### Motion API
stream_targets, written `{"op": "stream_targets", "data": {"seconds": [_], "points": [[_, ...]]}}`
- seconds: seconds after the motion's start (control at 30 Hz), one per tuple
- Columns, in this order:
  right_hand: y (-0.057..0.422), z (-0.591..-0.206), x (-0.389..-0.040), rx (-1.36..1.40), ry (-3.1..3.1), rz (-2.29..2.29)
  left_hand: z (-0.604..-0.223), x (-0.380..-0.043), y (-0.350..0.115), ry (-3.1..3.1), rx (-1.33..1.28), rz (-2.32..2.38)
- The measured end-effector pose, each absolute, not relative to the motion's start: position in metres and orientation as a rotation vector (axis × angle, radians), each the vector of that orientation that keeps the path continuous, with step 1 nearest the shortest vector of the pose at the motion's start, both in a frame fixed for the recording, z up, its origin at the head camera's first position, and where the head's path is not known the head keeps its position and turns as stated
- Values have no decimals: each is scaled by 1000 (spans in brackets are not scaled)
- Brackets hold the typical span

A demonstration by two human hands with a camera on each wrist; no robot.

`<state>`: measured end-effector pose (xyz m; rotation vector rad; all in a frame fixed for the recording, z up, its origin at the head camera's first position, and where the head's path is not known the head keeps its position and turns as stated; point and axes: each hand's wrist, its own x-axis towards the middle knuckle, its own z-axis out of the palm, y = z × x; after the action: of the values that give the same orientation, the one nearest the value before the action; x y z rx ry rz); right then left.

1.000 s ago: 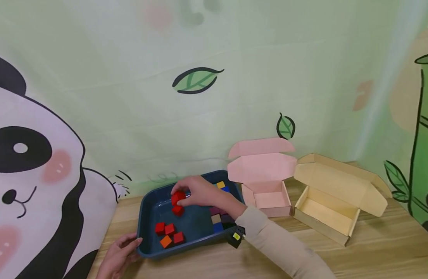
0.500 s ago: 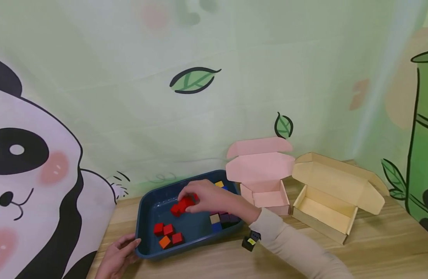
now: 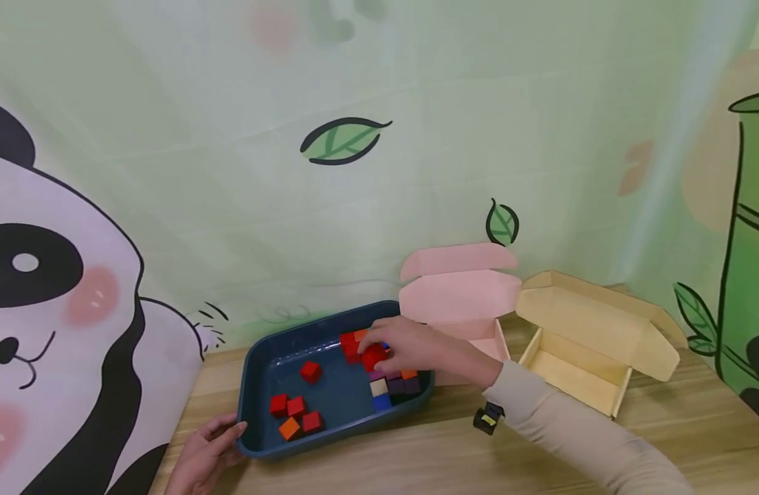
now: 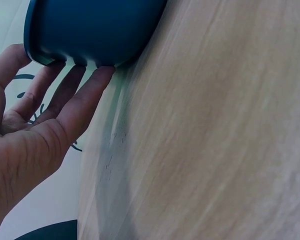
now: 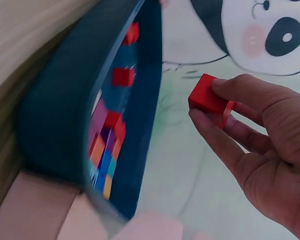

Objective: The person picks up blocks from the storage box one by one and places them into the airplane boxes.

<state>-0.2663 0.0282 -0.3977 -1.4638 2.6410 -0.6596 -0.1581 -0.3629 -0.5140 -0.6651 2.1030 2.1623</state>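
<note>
My right hand (image 3: 407, 347) pinches a red cube (image 5: 207, 94) between thumb and fingers above the right part of a dark blue tray (image 3: 336, 430). A second red face shows behind that cube in the right wrist view; whether it is another cube I cannot tell. A lone red cube (image 3: 311, 372) lies mid-tray. Nearer the left end sit several red cubes (image 3: 312, 421) and an orange cube (image 3: 289, 429). At that end my left hand (image 3: 207, 450) holds the tray, thumb at the rim and fingertips against the outer wall (image 4: 97, 35).
Mixed cubes in blue (image 3: 382, 403), dark purple, orange, red and beige fill the tray's right end, partly hidden by my right hand. To the right stand an open pink box (image 3: 460, 295) and an open tan cardboard box (image 3: 577, 364). Behind hangs a printed cloth (image 3: 416, 172).
My right hand has moved from the tray's left-middle to its right end, carrying red. The lone cube beneath it has come into full view. My left hand stays at the rim.
</note>
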Motion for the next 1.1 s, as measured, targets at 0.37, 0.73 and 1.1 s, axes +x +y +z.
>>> {"op": "stream_targets", "data": {"seconds": [0.37,0.73,1.1], "points": [[84,-404,-300,-1283,2739,-576,-515,-165,-363,2116,-640,2138],[117,-433,-334,-1048,2736,-466,-514,-161,-369,2149,-671,2045],[104,-450,-336,-942,2696,-368,-518,-159,-369,2125,-673,2110]]}}
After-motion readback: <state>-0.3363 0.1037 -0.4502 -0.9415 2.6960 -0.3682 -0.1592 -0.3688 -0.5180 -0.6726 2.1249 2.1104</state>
